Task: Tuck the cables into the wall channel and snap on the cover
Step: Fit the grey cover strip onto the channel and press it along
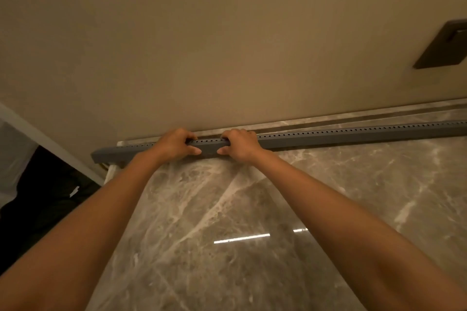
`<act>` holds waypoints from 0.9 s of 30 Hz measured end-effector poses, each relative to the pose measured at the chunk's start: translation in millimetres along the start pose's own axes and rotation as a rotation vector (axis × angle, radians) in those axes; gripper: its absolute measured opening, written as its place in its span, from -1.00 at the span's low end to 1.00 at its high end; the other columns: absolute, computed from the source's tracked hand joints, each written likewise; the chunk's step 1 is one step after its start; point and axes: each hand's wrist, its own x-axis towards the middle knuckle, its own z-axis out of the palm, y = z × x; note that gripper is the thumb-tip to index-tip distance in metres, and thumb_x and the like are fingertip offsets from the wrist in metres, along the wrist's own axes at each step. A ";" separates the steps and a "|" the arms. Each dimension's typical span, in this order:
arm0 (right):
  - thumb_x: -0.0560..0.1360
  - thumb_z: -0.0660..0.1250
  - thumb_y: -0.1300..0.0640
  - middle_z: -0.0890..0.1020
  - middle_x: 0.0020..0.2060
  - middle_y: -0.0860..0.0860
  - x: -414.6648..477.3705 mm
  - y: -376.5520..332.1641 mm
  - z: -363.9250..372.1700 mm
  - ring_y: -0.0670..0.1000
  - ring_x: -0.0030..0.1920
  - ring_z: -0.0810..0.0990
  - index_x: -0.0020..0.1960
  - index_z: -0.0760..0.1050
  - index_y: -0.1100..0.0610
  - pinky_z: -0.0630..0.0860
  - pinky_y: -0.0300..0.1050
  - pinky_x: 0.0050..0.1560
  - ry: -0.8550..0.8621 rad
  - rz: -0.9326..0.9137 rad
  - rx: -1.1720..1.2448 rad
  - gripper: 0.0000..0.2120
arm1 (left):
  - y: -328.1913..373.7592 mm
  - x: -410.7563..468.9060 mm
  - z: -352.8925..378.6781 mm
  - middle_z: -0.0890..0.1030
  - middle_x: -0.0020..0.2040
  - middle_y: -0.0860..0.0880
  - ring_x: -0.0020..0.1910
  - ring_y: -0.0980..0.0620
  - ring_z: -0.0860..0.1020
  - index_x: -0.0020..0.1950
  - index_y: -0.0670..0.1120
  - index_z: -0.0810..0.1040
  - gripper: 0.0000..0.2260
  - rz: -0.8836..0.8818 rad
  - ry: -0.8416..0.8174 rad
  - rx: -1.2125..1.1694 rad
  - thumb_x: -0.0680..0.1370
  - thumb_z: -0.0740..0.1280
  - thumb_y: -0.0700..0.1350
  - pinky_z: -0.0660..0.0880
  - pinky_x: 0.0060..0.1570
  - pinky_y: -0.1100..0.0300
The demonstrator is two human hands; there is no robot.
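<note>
We find the left hand (177,143) and right hand (240,144) both clamped on the long grey perforated plastic channel (328,135) along the wall base, apparently pressing its cover home; next, press further along.

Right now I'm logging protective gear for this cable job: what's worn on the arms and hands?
Nothing is worn: the left hand and right hand are bare, without gloves. Both forearms show no sleeves, and I see no watch, rings or bands.
</note>
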 end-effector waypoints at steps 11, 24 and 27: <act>0.50 0.34 0.07 0.58 0.19 0.15 1.7 -26.4 16.3 0.17 0.23 0.47 0.21 0.50 0.18 0.36 0.03 0.24 0.114 -0.023 -0.103 -0.68 | -4.2 -4.4 16.0 0.57 0.17 -0.19 0.16 -0.20 0.51 0.17 -0.16 0.56 -0.71 0.172 0.191 0.278 0.52 0.33 -0.04 0.46 0.05 0.05; 0.46 0.40 0.03 0.63 0.13 0.15 1.2 -42.5 11.1 0.18 0.19 0.54 0.16 0.54 0.20 0.44 -0.02 0.15 0.076 0.077 -0.051 -0.65 | -46.5 -16.9 -3.3 0.65 0.02 -0.20 -0.03 -0.12 0.56 0.08 -0.17 0.62 -0.73 0.120 0.156 -0.065 0.47 0.43 -0.05 0.37 -0.13 0.17; 0.47 0.38 0.00 0.65 0.08 0.17 6.4 -56.8 17.9 0.18 0.15 0.56 -0.01 0.53 0.20 0.40 -0.05 0.02 0.065 0.042 -0.029 -0.74 | -67.7 -20.3 -15.6 0.65 0.09 -0.22 -0.07 -0.02 0.52 0.14 -0.21 0.60 -0.68 0.048 0.120 -0.100 0.46 0.45 -0.08 0.40 -0.06 0.14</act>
